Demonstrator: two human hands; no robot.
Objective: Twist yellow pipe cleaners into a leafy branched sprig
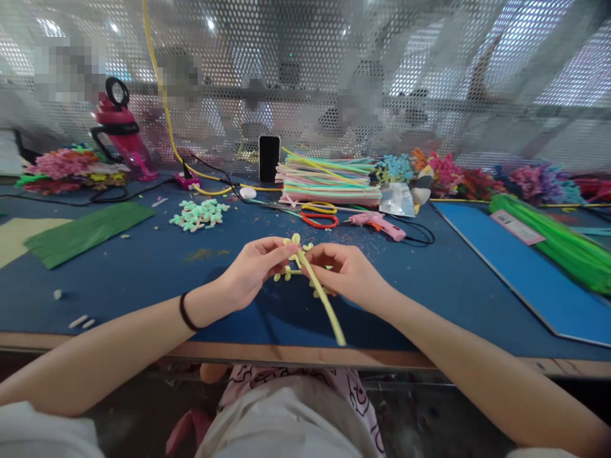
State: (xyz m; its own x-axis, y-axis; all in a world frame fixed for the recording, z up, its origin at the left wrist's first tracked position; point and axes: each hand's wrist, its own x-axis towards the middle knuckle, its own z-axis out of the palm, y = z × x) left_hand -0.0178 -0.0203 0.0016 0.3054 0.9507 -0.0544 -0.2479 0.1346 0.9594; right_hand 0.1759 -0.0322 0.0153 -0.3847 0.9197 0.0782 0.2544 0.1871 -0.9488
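Observation:
Both hands meet over the middle of the blue work mat. My left hand pinches a pale yellow pipe cleaner near its upper end, where small yellow loops show above the fingertips. The straight tail of the pipe cleaner slants down towards the table's front edge. My right hand has its fingers curled around the same piece from the right; its fingertips are partly hidden. Between and below the hands lie several small pale yellow looped pieces, partly covered by the fingers.
Behind the hands lie red-handled scissors, a pink glue gun with its cord, and a pipe cleaner bundle. Mint looped pieces and green sheet are left. A blue board and green bundle lie right.

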